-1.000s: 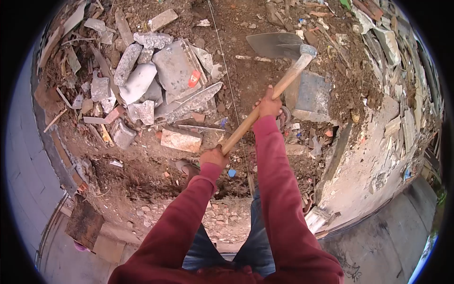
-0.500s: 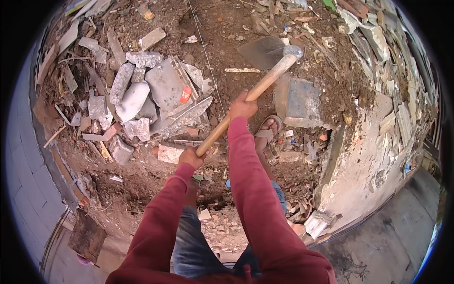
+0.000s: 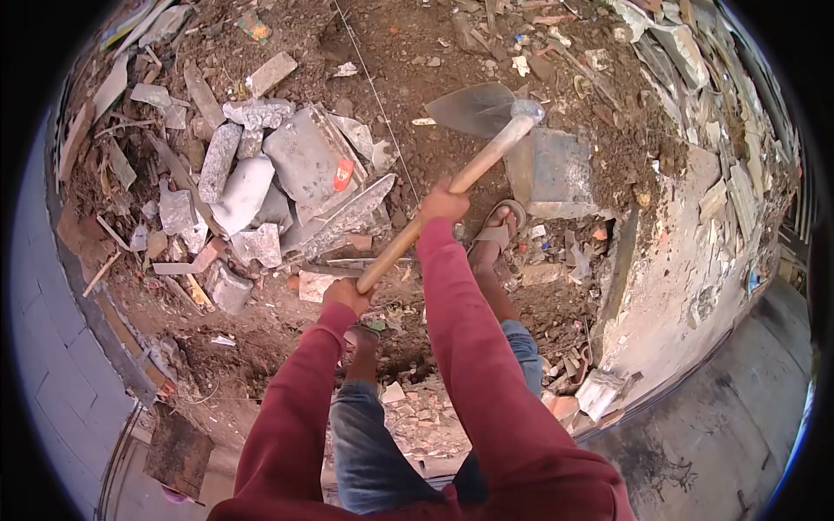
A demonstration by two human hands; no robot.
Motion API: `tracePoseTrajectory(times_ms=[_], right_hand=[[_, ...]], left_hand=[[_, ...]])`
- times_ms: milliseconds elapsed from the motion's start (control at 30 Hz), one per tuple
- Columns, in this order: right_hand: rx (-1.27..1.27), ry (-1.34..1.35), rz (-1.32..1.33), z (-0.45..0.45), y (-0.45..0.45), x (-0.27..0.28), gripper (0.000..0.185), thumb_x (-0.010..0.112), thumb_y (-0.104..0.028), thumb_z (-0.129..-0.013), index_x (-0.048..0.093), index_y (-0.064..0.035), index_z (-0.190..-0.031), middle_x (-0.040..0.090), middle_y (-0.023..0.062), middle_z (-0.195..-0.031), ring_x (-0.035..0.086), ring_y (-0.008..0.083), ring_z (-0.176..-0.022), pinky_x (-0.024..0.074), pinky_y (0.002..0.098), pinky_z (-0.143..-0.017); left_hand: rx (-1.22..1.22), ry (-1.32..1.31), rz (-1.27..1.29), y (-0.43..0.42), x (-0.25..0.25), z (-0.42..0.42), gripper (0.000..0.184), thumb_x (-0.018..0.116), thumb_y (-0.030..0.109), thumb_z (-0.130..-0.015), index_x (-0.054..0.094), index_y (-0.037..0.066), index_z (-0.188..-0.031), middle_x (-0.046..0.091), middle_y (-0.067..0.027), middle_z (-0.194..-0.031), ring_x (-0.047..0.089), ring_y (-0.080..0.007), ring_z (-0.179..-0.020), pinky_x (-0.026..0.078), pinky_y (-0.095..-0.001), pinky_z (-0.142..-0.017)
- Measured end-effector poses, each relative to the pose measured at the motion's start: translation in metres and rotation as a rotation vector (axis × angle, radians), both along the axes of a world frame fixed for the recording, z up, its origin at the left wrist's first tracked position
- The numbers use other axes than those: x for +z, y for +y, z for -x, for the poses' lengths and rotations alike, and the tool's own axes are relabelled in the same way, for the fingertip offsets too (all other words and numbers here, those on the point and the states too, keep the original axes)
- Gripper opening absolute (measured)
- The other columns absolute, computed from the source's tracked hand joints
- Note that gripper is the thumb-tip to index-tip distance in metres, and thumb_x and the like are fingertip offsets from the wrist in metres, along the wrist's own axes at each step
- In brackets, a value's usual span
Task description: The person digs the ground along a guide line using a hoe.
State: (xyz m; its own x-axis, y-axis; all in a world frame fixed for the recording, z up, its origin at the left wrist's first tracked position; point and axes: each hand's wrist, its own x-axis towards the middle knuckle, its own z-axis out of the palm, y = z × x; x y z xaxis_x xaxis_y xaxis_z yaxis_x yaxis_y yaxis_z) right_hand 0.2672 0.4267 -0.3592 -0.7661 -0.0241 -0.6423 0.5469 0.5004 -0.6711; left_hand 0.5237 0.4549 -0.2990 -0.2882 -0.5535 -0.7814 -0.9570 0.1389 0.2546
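Note:
A hoe with a wooden handle (image 3: 492, 161) and a wide dark metal blade (image 3: 473, 110) slants up to the right across the middle. My left hand (image 3: 347, 297) is closed round the lower end of the handle. Further up, my right hand (image 3: 444, 205) wraps round the same handle, its fingers partly hidden. The blade is over brown soil, just above and left of a grey-blue block (image 3: 560, 169). A thin string (image 3: 375, 91) runs down the soil left of the blade.
Broken concrete slabs (image 3: 304, 156) and stones are heaped on the left. My sandalled foot (image 3: 499, 227) stands below the block. A pale plastered wall (image 3: 673, 286) curves along the right, with rubble beyond it. Grey paving (image 3: 65, 356) lies at the far left.
Both hands and the hoe have shifted left in view, the blade also slightly lower. My right foot now shows below the block. The grip on the handle stays closed.

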Motion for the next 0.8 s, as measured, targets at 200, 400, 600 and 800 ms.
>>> tracePoseTrajectory(times_ms=[200,400,600,800], right_hand=[[-0.482,-0.133,0.257,-0.052,0.091,0.113,0.020,0.058,-0.014,-0.092,0.046,-0.0005,-0.101,0.050,0.0081,-0.062,0.051,0.0198,-0.043,0.0483,0.0387,-0.039],[-0.459,0.330,0.618,0.021,0.079,0.246,0.018,0.056,-0.012,-0.095,0.051,0.0000,-0.083,0.053,0.0085,-0.061,0.051,0.0165,-0.043,0.0498,0.0323,-0.040],[-0.287,0.445,0.485,0.003,0.012,0.162,0.017,0.059,-0.008,-0.091,0.049,0.0005,-0.080,0.051,0.0081,-0.059,0.051,0.0174,-0.042,0.0463,0.0321,-0.039],[-0.304,0.086,0.425,-0.023,-0.008,0.096,0.019,0.061,-0.011,-0.089,0.048,0.0034,-0.092,0.053,0.0109,-0.061,0.055,0.0208,-0.044,0.0473,0.0364,-0.040]], left_hand=[[-0.368,0.004,0.120,0.009,0.069,-0.051,0.027,0.065,0.035,-0.079,0.072,0.015,-0.096,0.073,-0.0136,-0.081,0.071,-0.0323,-0.079,0.057,-0.0433,-0.076],[-0.363,0.652,0.225,-0.027,0.061,0.070,0.016,0.071,0.024,-0.069,0.069,0.012,-0.078,0.068,-0.0117,-0.073,0.066,-0.0356,-0.071,0.054,-0.0454,-0.068],[-0.176,0.548,0.109,-0.035,-0.024,0.052,0.029,0.079,0.036,-0.076,0.075,0.012,-0.089,0.071,-0.0143,-0.078,0.068,-0.0360,-0.075,0.055,-0.0421,-0.070],[-0.180,0.038,0.155,-0.053,0.023,-0.012,0.046,0.071,0.056,-0.081,0.076,0.017,-0.105,0.073,-0.0150,-0.083,0.070,-0.0361,-0.079,0.056,-0.0466,-0.076]])
